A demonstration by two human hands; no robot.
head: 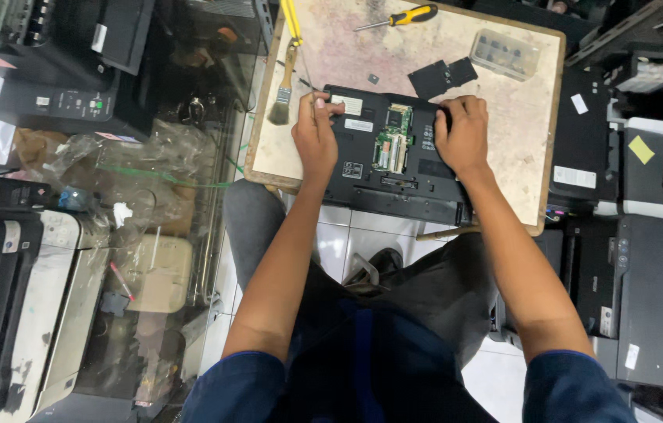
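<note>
Black laptop (394,168) lies bottom side up on a worn wooden board (519,133), near the board's front edge, its front overhanging slightly toward the person's knees. A panel is off the underside: green circuit board (393,141) exposed in the middle, white stickers (351,113) at the upper left.

Left hand (314,133) rests on the laptop's left part, fingers curled, pinching a thin tool (306,82) whose tip I cannot make out. Right hand (463,133) lies on the right part, fingers bent and pressing at the upper edge; it holds nothing that I can see.

On the board beyond: a paintbrush (282,98) just left of the left hand, a yellow-handled screwdriver (402,16) at the far edge, two black cover plates (441,77), a small clear plastic box (505,53). Printers (26,298) are stacked on both sides.
</note>
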